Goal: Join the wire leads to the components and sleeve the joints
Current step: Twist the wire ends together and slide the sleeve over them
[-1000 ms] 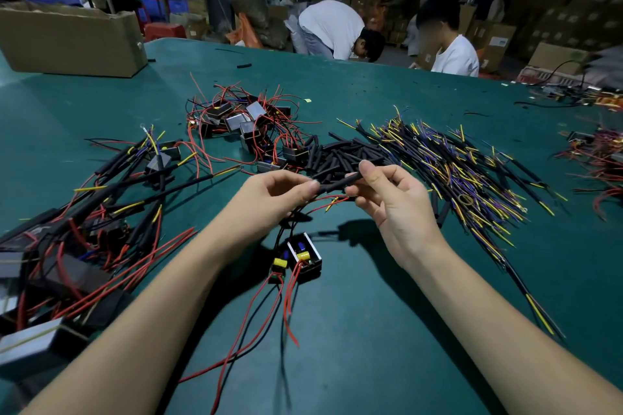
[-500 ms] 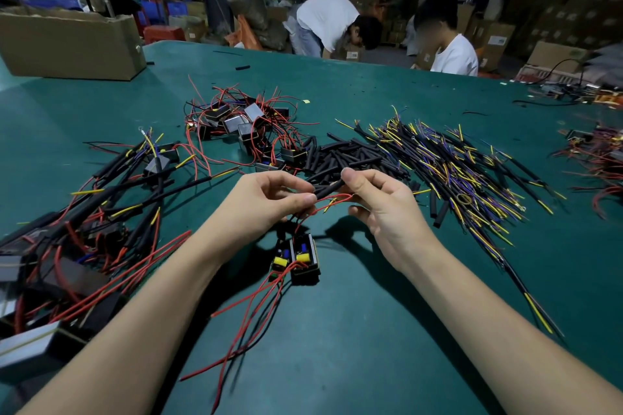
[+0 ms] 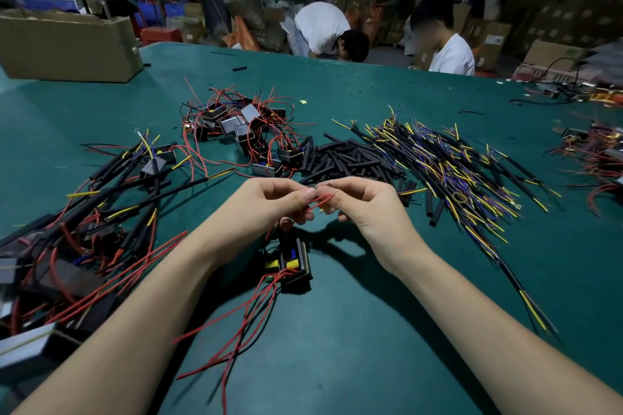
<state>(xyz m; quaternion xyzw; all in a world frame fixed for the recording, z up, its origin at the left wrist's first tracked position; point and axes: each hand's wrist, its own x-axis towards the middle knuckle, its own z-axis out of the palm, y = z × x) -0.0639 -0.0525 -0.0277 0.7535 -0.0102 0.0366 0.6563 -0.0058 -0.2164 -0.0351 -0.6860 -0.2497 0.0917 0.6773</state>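
My left hand point(image 3: 276, 202) and my right hand point(image 3: 364, 202) meet fingertip to fingertip above the green table point(image 3: 371, 330). Both pinch a thin red wire lead point(image 3: 320, 201). A short black sleeve point(image 3: 312, 183) shows just above the fingertips between both hands; which hand holds it I cannot tell. The lead runs down to a small black component point(image 3: 293, 261) with yellow and blue parts, lying on the table below my hands. More red and black leads point(image 3: 236, 330) trail from it toward me.
A heap of black sleeves point(image 3: 350, 158) lies just beyond my hands. Yellow and purple sleeved wires point(image 3: 455, 172) spread to the right. Unjoined components with red leads point(image 3: 242, 128) sit behind, finished ones point(image 3: 77, 236) at left. A cardboard box point(image 3: 67, 44) stands far left. Two people work across the table.
My hands have drawn closer together, fingertips now touching. The black sleeve that stuck out between them is almost hidden, and the component has shifted slightly on the table.
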